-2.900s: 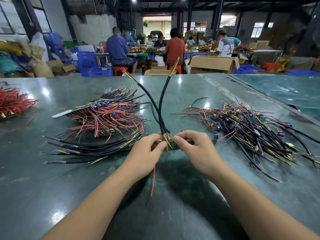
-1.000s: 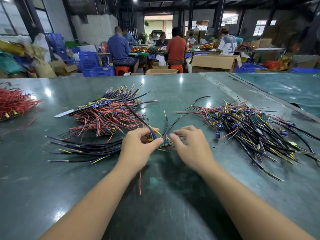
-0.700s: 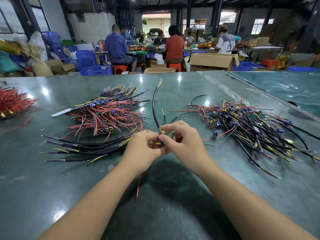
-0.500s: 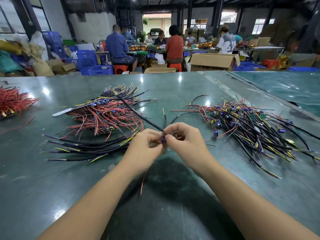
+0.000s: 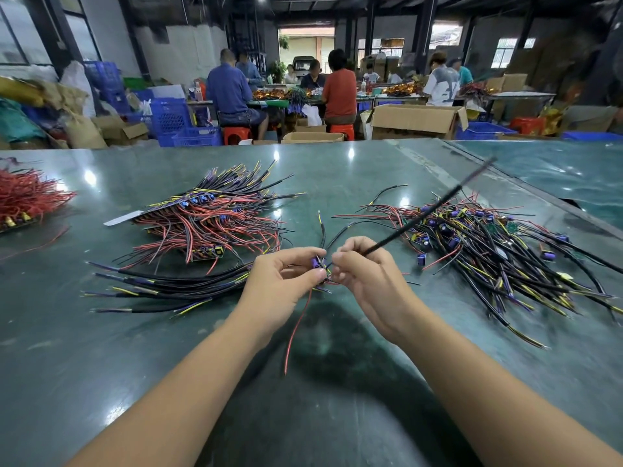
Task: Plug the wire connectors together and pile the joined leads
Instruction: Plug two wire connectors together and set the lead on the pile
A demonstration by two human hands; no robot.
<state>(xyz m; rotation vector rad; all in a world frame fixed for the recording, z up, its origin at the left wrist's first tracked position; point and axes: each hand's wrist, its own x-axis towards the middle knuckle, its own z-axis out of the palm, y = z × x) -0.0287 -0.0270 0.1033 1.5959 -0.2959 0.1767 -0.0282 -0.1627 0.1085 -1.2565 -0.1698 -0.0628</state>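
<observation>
— Head view: what did both hands have?
— The left hand [image 5: 286, 276] pinched a small purple connector [image 5: 316, 262] between thumb and curled fingers [image 5: 296, 256], low over the green desk [image 5: 101, 348]. The right hand [image 5: 365, 273] met it at the fingertips, its fingers curled round a thin black lead [image 5: 414, 222] that slanted up and to the right, its far end blurred.
— Were the two parts already joined?
— I could not tell; the fingers hid the joint. A red wire [image 5: 296, 326] hung down from between the hands toward the desk.
— And the rest of the leads?
— A pile of red and black leads [image 5: 209, 220] lay on the desk to the left, beyond the left hand, with a row of black sleeved leads [image 5: 161, 286] in front of it, just beside that hand. A looser heap of black, red and yellow leads [image 5: 488, 244] lay to the right, near the right hand. A bunch of red wires [image 5: 27, 197] sat at the far left edge, well apart.
— Anything behind?
— People sat at a far table [image 5: 269, 103], among cardboard boxes [image 5: 414, 121] and blue crates [image 5: 168, 117].
</observation>
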